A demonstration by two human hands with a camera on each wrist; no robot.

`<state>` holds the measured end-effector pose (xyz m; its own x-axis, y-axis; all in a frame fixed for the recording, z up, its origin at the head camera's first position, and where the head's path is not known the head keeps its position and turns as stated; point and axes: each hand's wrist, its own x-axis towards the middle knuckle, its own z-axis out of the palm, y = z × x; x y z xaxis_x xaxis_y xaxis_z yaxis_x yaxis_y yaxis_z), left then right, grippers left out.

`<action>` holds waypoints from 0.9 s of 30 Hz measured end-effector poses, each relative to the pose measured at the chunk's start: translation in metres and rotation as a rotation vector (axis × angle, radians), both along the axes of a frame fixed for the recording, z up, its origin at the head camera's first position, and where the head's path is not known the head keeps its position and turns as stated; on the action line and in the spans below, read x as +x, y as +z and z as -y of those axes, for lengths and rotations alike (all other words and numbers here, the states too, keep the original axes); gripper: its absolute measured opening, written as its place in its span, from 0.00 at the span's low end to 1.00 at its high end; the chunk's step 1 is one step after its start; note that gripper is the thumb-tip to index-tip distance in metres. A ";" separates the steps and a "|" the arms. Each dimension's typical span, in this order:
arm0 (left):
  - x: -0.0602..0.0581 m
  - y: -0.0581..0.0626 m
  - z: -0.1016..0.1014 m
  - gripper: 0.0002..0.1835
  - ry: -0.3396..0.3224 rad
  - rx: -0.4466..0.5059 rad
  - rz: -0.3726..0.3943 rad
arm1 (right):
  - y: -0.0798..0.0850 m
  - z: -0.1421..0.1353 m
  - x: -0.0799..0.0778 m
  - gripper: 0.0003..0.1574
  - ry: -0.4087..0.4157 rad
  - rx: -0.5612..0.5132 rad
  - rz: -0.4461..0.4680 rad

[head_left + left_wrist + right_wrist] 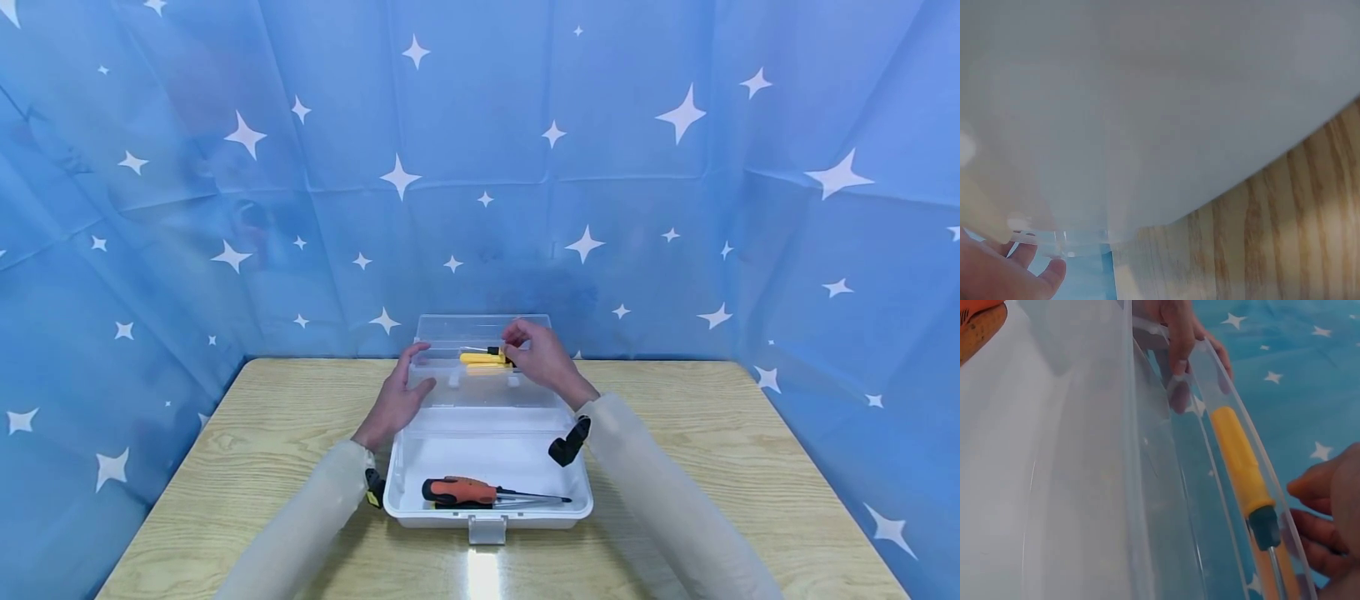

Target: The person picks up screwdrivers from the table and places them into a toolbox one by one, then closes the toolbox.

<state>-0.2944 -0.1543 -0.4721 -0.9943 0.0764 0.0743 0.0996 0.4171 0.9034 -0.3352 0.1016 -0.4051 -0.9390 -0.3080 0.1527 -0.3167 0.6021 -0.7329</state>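
A white toolbox (487, 521) stands open, its clear lid (435, 396) raised at the back. Yellow-handled screwdrivers (480, 359) lie in the lid's long compartment; one handle and its dark collar show closely in the right wrist view. My left hand (397, 400) grips the lid's left end, thumb inside and fingers outside. My right hand (543, 354) is at the lid's right part, fingers loosely bent beside the screwdrivers and close to the compartment's clear wall (1254, 447). Nothing shows between those fingers in the right wrist view.
Inside the box, near its front wall, lies an orange-and-black screwdriver (461, 491) with more shafts beside it. A clear latch (487, 531) hangs at the front. The box rests on a wooden table (675, 500); a blue starry curtain (480, 233) hangs close behind.
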 end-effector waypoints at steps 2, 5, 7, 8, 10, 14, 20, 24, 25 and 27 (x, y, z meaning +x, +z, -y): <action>0.000 0.000 0.000 0.29 0.005 -0.011 -0.020 | 0.000 -0.003 0.001 0.10 0.001 -0.013 0.000; 0.000 0.001 0.000 0.30 0.014 -0.053 -0.075 | 0.001 -0.008 0.001 0.08 -0.005 -0.032 -0.011; 0.000 0.002 0.001 0.30 0.027 -0.085 -0.106 | 0.001 -0.013 0.001 0.06 -0.018 -0.053 -0.020; 0.000 0.003 0.001 0.31 0.027 -0.099 -0.115 | 0.001 -0.016 0.001 0.05 -0.027 -0.066 -0.027; 0.001 0.004 0.001 0.33 0.021 -0.114 -0.125 | 0.002 -0.023 0.001 0.05 -0.051 -0.099 -0.037; 0.002 0.007 0.002 0.38 0.011 -0.090 -0.105 | 0.002 -0.035 0.002 0.05 -0.123 -0.151 -0.031; 0.002 0.010 0.008 0.43 -0.008 -0.018 -0.040 | -0.005 -0.052 -0.002 0.10 -0.213 -0.192 -0.027; 0.002 0.011 0.015 0.42 -0.027 0.032 -0.004 | -0.013 -0.062 -0.003 0.14 -0.241 -0.199 0.002; 0.002 0.011 0.016 0.42 -0.036 0.040 0.003 | -0.015 -0.064 -0.002 0.15 -0.245 -0.202 0.017; 0.002 0.011 0.019 0.40 -0.051 0.069 0.025 | -0.018 -0.067 -0.001 0.18 -0.256 -0.203 0.071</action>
